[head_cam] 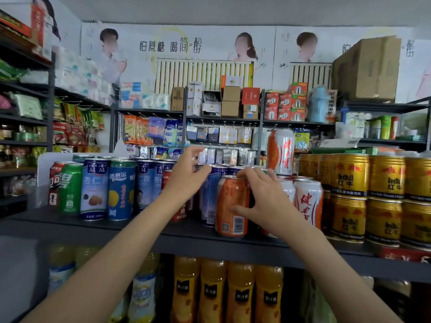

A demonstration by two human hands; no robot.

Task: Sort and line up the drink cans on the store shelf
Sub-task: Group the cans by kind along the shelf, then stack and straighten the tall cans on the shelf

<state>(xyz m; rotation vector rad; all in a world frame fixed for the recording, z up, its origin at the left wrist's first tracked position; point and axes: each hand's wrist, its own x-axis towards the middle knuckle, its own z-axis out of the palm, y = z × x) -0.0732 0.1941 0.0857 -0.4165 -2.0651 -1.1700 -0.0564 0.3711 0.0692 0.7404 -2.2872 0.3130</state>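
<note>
Hands are working a dark grey metal store shelf (140,231): the right hand (263,201) is gripping an upright orange aluminium drink can (231,206) at the shelf's front edge, thumb low on its side, fingers curled over the rim. The left hand (186,176) is hovering, fingers loosely spread, above tall blue cans (214,194). Stacked gold energy-drink cans (349,197) are standing to the right.
</note>
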